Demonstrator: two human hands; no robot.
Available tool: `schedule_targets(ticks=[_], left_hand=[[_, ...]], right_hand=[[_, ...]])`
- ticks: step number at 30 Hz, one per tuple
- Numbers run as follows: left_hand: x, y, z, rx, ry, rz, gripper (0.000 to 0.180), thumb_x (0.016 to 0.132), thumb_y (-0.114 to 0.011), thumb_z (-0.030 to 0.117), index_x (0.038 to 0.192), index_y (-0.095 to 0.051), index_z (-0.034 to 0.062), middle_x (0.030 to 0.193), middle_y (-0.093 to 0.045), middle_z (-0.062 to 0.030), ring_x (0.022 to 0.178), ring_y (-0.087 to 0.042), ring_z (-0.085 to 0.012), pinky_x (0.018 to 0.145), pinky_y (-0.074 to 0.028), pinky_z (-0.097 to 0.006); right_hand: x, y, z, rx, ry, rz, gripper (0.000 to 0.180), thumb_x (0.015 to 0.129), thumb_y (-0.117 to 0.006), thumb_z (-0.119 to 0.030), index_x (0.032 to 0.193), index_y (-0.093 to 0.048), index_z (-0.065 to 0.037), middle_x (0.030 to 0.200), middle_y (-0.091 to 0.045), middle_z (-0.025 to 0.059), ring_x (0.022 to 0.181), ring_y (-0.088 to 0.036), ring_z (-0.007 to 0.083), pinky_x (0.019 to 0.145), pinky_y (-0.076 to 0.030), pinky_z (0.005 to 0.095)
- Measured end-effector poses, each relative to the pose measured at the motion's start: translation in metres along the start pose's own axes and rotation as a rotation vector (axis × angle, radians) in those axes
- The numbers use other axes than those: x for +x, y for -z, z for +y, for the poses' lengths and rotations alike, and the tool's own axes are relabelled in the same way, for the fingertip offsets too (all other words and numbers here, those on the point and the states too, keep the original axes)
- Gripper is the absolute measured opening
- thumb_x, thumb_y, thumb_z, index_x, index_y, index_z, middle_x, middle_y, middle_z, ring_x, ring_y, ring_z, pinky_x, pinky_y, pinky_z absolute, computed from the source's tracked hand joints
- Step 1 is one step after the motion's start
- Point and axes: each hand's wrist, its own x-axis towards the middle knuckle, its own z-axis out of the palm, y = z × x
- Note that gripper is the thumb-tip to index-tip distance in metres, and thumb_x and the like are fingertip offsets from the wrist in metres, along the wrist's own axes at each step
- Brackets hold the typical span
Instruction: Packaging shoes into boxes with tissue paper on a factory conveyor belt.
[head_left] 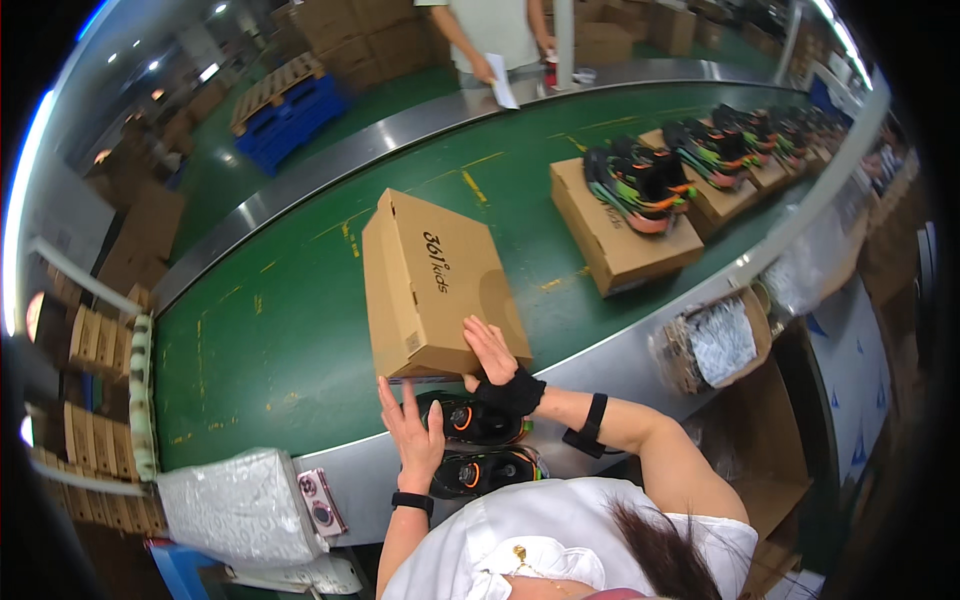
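Our left hand and right hand are apart, fingers outstretched; the right, nearer, rests on the near end of the box, which lies ahead on the belt beyond the shoes, its long axis pointing away.

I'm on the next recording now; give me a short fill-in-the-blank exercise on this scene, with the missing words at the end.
1. The hand wearing a black fingerless wrap is the ____ one.
2. The large cardboard box stands on a belt coloured ____.
3. The pink phone lies to the ____ of the two black shoes near the hands.
4. On the next box to the right sit colourful ____.

Missing words: right; green; left; shoes.
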Motion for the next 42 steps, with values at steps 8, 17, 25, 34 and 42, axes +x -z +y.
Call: schedule_targets(ticks=[8,17,25,34,42], left_hand=[[0.021,0.01,0.016,-0.059,-0.061,0.004,0.046,0.076,-0.057,0.02,0.117,-0.046,0.0018,0.115,-0.039,-0.0171,0.106,-0.036,-0.0338,0.088,-0.028,-0.044],[0.026,-0.001,0.043,0.169,-0.165,-0.113,0.055,0.075,-0.053,0.011,0.127,-0.036,0.0124,0.137,-0.028,-0.0052,0.13,-0.014,-0.0322,0.097,-0.007,-0.06],[0.027,0.007,0.019,0.207,-0.043,-0.075,0.057,0.075,-0.052,0.013,0.129,-0.032,0.0096,0.138,-0.026,-0.0068,0.129,-0.016,-0.0331,0.096,-0.01,-0.061],[0.037,0.016,0.037,-0.09,-0.144,0.171,0.059,0.076,-0.052,0.009,0.131,-0.028,0.0042,0.135,-0.026,-0.0183,0.121,-0.028,-0.0368,0.097,-0.024,-0.043],[0.022,-0.017,0.047,-0.082,-0.161,0.059,0.055,0.075,-0.046,-0.001,0.128,-0.031,0.0015,0.13,-0.037,-0.0131,0.126,-0.025,-0.0304,0.097,-0.019,-0.041]], right_hand=[[-0.027,0.024,-0.005,0.233,-0.703,0.094,0.074,0.06,-0.06,-0.005,0.127,-0.027,-0.002,0.126,-0.036,0.0212,0.118,-0.036,0.0338,0.098,-0.031,0.036],[0.027,0.066,-0.039,-0.198,-0.41,0.011,0.061,0.059,-0.055,0.0,0.117,-0.047,-0.018,0.129,-0.029,0.0245,0.101,-0.048,0.038,0.08,-0.044,0.0396],[0.038,0.066,-0.042,-0.313,-0.257,0.172,0.038,0.054,-0.06,-0.005,0.089,-0.063,-0.02,0.115,-0.046,0.0204,0.069,-0.062,0.0258,0.058,-0.051,0.0326],[0.033,0.029,-0.057,-0.155,-0.365,-0.212,0.03,0.064,-0.059,-0.011,0.093,-0.058,-0.012,0.116,-0.042,0.0191,0.085,-0.058,0.0291,0.062,-0.05,0.0383],[0.038,0.029,-0.044,0.048,-0.719,-0.268,0.051,0.072,-0.055,-0.033,0.12,-0.047,-0.02,0.129,-0.022,0.0329,0.108,-0.042,0.045,0.091,-0.038,0.0417]])
